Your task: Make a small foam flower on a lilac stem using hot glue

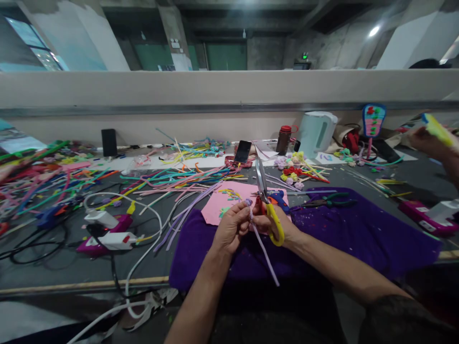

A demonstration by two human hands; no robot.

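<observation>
Lilac pipe cleaner (263, 248) slanting toward viewer

Dim indoor light from a glaring ceiling lamp (374, 31) at upper right leaves the worktop (53, 258) softly shadowed, its edges bowed by wide-angle distortion, a co-worker's hand (425, 141) motion-blurred at far right.

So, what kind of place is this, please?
Probably a craft workshop in a bare concrete hall. Coloured pipe cleaners cover the long table, small finished flowers lie near a kettle, and the right hand holds scissors.
</observation>
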